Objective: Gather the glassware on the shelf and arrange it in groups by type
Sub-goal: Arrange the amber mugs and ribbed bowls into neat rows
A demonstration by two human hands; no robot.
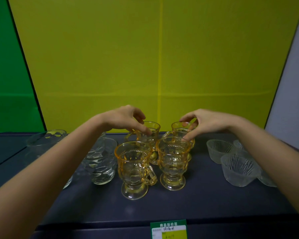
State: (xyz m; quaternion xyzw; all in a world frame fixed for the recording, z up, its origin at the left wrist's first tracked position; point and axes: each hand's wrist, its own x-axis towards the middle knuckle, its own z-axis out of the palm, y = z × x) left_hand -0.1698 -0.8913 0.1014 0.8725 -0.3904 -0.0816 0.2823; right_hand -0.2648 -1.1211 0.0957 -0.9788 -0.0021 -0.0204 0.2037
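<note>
Several amber footed glass mugs stand together in the middle of the dark shelf (205, 200). My left hand (126, 119) grips the rim of the back left amber mug (151, 135). My right hand (204, 122) grips the rim of the back right amber mug (179, 131). In front of them stand the front left amber mug (134, 169) and the front right amber mug (173, 163), both untouched. Clear dimpled tumblers (102, 163) sit to the left, partly hidden by my left forearm. Clear ribbed bowls (238, 169) cluster on the right.
A large clear glass bowl (45, 138) sits at the far left of the shelf. A green price label (168, 229) hangs on the shelf's front edge. A yellow back panel (145, 57) closes the shelf behind the glassware, with a green wall to its left.
</note>
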